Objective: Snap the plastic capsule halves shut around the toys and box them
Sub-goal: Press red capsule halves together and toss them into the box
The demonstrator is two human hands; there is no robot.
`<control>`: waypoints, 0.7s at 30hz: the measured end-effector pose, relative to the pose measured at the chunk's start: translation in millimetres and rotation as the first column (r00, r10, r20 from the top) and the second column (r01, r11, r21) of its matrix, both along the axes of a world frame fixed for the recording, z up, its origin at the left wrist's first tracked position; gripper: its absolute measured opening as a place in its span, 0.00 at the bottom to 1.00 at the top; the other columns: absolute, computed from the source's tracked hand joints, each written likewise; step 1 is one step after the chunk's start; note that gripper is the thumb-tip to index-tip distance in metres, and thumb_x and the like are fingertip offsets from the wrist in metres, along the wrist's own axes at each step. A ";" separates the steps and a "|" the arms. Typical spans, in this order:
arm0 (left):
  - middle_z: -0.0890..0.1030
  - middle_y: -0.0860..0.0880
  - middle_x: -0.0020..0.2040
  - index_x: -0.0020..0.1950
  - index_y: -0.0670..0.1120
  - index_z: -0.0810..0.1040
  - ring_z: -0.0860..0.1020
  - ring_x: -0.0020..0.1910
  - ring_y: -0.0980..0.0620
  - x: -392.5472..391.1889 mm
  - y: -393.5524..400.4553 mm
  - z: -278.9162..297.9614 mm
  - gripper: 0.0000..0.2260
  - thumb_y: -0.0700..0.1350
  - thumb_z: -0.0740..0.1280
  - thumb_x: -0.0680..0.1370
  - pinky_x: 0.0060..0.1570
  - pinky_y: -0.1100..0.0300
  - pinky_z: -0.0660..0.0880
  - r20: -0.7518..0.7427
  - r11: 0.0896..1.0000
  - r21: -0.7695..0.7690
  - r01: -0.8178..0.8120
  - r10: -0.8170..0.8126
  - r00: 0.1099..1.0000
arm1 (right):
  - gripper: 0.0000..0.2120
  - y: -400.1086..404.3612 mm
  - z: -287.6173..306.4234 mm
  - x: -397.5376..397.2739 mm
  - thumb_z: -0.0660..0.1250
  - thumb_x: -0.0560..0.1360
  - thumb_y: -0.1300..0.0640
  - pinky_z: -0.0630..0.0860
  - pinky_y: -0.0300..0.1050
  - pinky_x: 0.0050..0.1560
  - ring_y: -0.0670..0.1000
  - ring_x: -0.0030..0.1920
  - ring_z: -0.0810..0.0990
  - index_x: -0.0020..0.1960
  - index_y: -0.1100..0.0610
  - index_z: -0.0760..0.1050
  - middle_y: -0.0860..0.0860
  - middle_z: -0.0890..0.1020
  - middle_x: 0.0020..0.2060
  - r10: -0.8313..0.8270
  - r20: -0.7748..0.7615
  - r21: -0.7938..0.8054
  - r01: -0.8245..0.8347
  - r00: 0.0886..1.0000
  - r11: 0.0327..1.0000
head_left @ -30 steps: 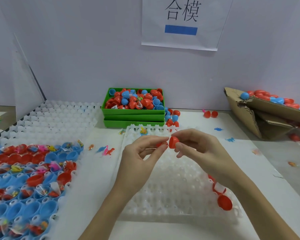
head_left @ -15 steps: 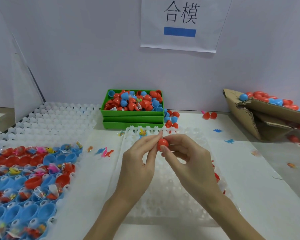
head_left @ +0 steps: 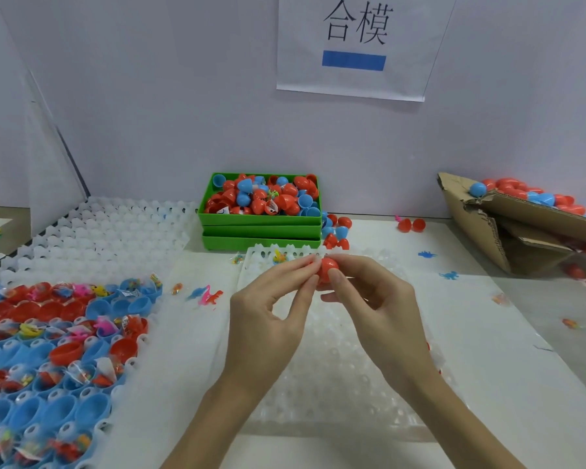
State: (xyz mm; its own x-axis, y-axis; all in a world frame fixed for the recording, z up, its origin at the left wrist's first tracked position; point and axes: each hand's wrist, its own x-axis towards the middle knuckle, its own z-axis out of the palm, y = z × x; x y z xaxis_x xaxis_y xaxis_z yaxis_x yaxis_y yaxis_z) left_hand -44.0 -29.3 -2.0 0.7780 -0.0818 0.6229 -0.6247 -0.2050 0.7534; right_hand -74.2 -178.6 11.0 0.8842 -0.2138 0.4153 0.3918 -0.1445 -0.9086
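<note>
Your view bright, evenly lit, diffuse light from above. Soft shadows only: faint one under paper sign (head_left: 359, 45), another beneath green tray (head_left: 261, 228). No harsh glare. You get wide-angle bowing toward edges. Slight softness overall; cardboard box (head_left: 508, 231) at right edge blurrier.

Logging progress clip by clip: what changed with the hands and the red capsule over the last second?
The halves, apart and still being brought together a second ago, now read as one closed red capsule. The left hand and right hand drew together and keep their grip, pinching it over the clear tray. The green bin, filled tray and cardboard box stayed put.
</note>
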 end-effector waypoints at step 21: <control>0.85 0.59 0.51 0.59 0.49 0.84 0.85 0.54 0.55 4.0 11.4 8.8 0.15 0.51 0.78 0.73 0.54 0.64 0.82 -0.041 0.995 0.015 0.097 -0.096 0.995 | 0.11 1.8 0.5 -2.9 0.68 0.79 0.52 0.84 0.46 0.56 0.50 0.54 0.86 0.59 0.53 0.83 0.47 0.87 0.50 0.036 -0.075 0.018 -0.034 0.997 0.999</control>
